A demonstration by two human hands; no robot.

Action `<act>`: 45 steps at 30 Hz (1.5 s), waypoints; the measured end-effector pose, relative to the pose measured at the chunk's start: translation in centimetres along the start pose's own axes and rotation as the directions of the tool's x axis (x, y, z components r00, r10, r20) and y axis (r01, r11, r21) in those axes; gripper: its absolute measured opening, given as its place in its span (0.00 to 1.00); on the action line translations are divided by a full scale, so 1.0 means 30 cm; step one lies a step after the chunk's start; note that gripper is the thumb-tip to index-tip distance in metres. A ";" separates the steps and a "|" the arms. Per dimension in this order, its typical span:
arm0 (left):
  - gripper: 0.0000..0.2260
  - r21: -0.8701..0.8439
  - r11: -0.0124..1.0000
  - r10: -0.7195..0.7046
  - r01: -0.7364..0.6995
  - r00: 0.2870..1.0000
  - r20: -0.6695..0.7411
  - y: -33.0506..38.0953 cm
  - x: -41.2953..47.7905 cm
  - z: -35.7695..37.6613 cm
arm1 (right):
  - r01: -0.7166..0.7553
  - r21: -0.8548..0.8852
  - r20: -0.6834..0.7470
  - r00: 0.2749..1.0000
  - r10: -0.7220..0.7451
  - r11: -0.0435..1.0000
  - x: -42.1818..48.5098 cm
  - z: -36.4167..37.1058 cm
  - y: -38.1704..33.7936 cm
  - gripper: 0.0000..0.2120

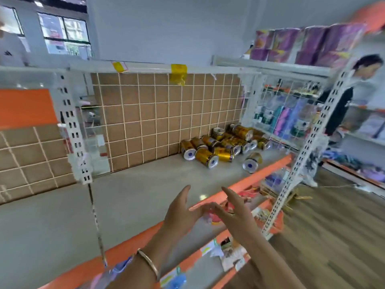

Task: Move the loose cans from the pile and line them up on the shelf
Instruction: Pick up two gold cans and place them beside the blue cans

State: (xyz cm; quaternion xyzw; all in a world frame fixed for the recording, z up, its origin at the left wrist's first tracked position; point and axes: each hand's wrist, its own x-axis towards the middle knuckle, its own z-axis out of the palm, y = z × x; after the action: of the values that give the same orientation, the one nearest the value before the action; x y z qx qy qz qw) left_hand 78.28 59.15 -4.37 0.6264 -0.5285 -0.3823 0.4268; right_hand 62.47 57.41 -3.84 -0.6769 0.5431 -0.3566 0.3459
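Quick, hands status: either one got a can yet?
Left hand: open, empty.
Right hand: open, empty.
Cans all lie on the shelf.

The grey flat metal shelf [135, 197] carries a bright orange front edge strip [239, 185]. Behind the shelf stands a brown cardboard backing crossed by a white wire grid [162, 119] in a pattern of squares. At the shelf's far right end lie gold-coloured cylindrical drink cans [220, 146] with dark printed bands and silver ends marked with a blue dot. Above the shelf, yellow tape patches [178, 74] sit on a white rail. Right of and above the shelf, purple patterned packs [302, 45] are stacked.
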 end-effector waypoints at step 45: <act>0.40 -0.781 0.407 -0.691 0.473 0.719 0.075 0.154 1.167 0.703 | -0.261 -0.370 0.042 0.954 0.297 0.891 1.127 -0.455 0.496 0.40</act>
State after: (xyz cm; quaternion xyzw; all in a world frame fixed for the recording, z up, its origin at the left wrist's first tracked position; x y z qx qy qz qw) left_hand 62.34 21.43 -8.25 0.5773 -0.0029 -0.6043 0.5491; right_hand 48.75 20.55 -6.03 -0.6602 0.6734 -0.1642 0.2894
